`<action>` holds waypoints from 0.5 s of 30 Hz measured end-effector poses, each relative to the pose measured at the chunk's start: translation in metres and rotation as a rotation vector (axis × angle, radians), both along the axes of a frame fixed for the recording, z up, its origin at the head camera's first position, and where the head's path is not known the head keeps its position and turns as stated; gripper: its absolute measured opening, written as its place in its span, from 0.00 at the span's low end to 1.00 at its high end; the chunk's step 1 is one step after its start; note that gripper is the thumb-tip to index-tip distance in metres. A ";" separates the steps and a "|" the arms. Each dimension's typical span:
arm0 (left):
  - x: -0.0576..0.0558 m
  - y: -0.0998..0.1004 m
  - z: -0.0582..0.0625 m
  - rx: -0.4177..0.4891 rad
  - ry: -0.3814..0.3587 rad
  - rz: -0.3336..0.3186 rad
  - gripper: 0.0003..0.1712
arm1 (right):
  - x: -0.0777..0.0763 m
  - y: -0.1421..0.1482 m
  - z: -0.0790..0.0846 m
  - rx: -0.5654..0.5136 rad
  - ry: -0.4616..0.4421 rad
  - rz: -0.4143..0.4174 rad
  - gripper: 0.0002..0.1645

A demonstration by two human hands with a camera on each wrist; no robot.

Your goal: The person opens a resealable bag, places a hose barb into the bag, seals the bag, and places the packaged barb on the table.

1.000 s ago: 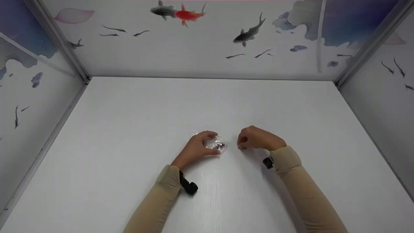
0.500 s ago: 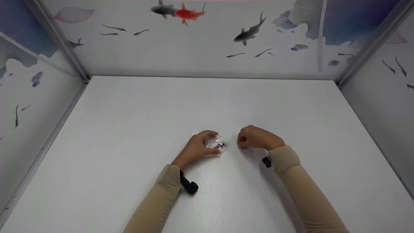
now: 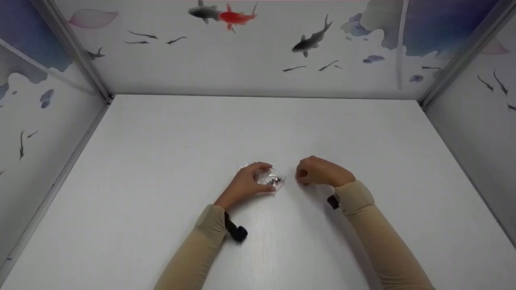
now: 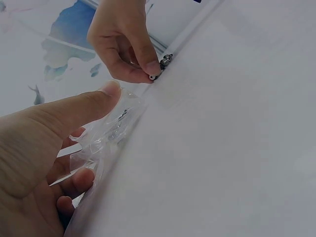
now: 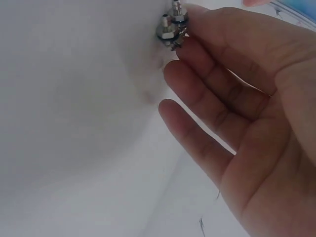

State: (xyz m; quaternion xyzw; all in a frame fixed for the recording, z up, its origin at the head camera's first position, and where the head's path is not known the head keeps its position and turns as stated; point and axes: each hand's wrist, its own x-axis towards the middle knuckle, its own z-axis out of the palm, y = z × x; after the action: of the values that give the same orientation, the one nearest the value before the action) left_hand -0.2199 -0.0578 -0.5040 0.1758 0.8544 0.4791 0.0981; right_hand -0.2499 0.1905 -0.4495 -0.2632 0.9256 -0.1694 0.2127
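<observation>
My left hand [image 3: 241, 186] holds a clear plastic bag [image 3: 266, 176] on the white table, thumb on the near side and fingers on the far side. Small dark and silvery metal parts [image 3: 274, 181] lie inside the bag. To the right of it, my right hand [image 3: 324, 172] stays low over the table. Thumb and forefinger pinch small shiny metal fittings [image 5: 168, 30], which have narrow stems and hex collars. In the left wrist view these metal fittings [image 4: 166, 61] show beyond the right fingertips; how many there are is hard to tell.
The white tabletop [image 3: 258, 125] is bounded by a back wall panel [image 3: 250, 72] and two side panels, printed with fish and lotus shapes. Metal posts [image 3: 86, 60] stand at the corners. Each wrist wears a black camera [image 3: 238, 233] on a strap.
</observation>
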 end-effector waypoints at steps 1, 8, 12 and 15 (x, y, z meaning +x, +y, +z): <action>0.000 0.000 0.000 -0.001 0.001 0.000 0.38 | 0.000 0.001 -0.001 -0.005 -0.003 -0.001 0.05; -0.001 0.000 -0.001 0.006 0.019 -0.002 0.37 | -0.002 0.004 -0.003 -0.082 0.002 -0.005 0.05; -0.001 0.000 -0.002 0.010 0.026 -0.005 0.37 | -0.002 0.005 -0.002 -0.134 0.003 -0.006 0.05; -0.001 0.000 -0.002 0.008 0.029 -0.005 0.36 | -0.002 0.004 0.000 -0.169 0.006 -0.002 0.05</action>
State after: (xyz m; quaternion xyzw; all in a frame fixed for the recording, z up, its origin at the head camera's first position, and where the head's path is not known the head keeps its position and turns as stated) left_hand -0.2212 -0.0576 -0.5059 0.1853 0.8533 0.4798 0.0861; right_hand -0.2518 0.1948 -0.4495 -0.2798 0.9090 -0.2462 0.1867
